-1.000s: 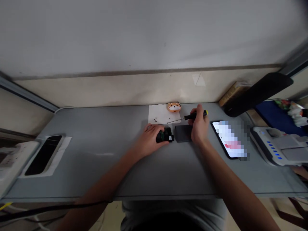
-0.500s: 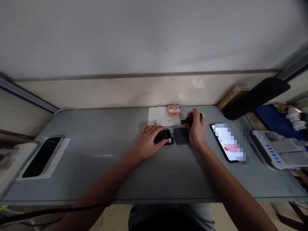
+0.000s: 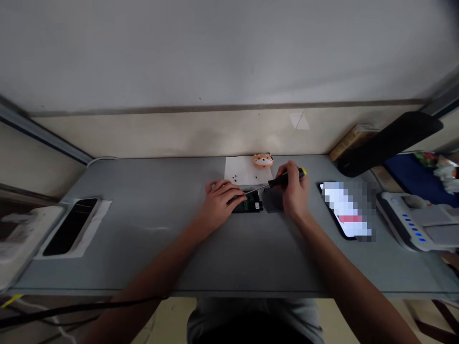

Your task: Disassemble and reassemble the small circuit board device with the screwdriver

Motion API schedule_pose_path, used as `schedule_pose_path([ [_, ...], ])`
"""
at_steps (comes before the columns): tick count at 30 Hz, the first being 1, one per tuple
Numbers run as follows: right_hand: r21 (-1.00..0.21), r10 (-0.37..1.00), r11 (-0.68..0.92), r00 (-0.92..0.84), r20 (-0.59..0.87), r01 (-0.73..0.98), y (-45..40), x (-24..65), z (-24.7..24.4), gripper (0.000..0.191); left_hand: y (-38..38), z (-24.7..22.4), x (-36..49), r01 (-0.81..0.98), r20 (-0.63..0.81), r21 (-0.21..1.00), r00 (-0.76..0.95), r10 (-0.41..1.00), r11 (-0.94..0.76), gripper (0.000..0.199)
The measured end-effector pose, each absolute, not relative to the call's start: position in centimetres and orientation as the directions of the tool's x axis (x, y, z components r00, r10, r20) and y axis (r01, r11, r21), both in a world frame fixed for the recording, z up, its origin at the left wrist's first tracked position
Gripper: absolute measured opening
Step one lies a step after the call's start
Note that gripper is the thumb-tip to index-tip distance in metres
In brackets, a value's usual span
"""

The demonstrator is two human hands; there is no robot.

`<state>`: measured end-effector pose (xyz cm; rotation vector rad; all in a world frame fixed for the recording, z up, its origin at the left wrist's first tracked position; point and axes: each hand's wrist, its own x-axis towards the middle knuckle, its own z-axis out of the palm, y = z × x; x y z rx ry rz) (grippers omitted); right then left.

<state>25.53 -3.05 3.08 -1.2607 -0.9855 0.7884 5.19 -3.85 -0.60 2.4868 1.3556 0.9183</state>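
Note:
A small black device with a green circuit board (image 3: 254, 204) and a white label lies flat on the table. My left hand (image 3: 219, 204) rests over its left part, thumb and forefinger drawn together at the tip of a screwdriver. Whatever those fingertips pinch is too small to make out. My right hand (image 3: 296, 193) is closed around the black and yellow handle of the screwdriver (image 3: 278, 181), whose thin shaft slants down left to the board. A dark grey flat piece (image 3: 271, 199) lies right of the device, partly hidden behind my right hand.
Behind the device lies white paper (image 3: 241, 167) with several tiny dark screws (image 3: 235, 178) and an orange animal-face case (image 3: 263, 160). A lit phone (image 3: 344, 210), a power strip (image 3: 412, 222) and a black cylinder (image 3: 389, 143) stand right. Another phone (image 3: 71, 227) lies left.
My left thumb has left the device's front edge and come up to the forefinger at the screwdriver tip. More of the green board shows. The view has shifted slightly.

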Motion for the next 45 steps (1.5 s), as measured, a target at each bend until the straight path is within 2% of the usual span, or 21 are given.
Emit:
schedule_pose_path([
  [7,-0.938,0.904,0.27,0.28,0.324,0.216,-3.7,25.4,3.9,0.056,-3.8,-0.6,4.7,0.698,0.418,0.379,0.457,0.785,-0.608,0.024],
  [13,-0.824,0.801,0.492,0.227,0.555,0.281,-4.6,25.3,4.0,0.026,-4.3,-0.5,5.0,0.683,0.4,0.341,0.516,0.757,-0.646,0.029],
  [18,-0.774,0.764,0.509,0.218,0.608,0.375,-5.4,25.4,3.7,0.019,-4.7,-0.5,5.6,0.687,0.365,0.367,0.514,0.776,-0.628,0.021],
  [20,-0.761,0.738,0.51,0.251,0.627,0.4,-5.4,25.5,3.6,0.017,-4.6,-0.4,5.6,0.703,0.336,0.374,0.506,0.794,-0.606,0.028],
  [23,-0.769,0.734,0.475,0.288,0.614,0.429,-5.2,25.5,3.4,0.017,-4.2,-0.6,5.5,0.703,0.28,0.371,0.538,0.795,-0.607,0.059],
  [26,-0.798,0.772,0.413,0.297,0.562,0.439,-4.8,25.6,3.1,0.02,-3.9,-0.8,5.4,0.7,0.215,0.374,0.573,0.791,-0.609,0.069],
  [45,-0.84,0.816,0.351,0.304,0.491,0.414,-4.3,25.9,2.4,0.025,-3.9,-0.7,5.4,0.672,0.153,0.424,0.608,0.779,-0.607,0.057],
])
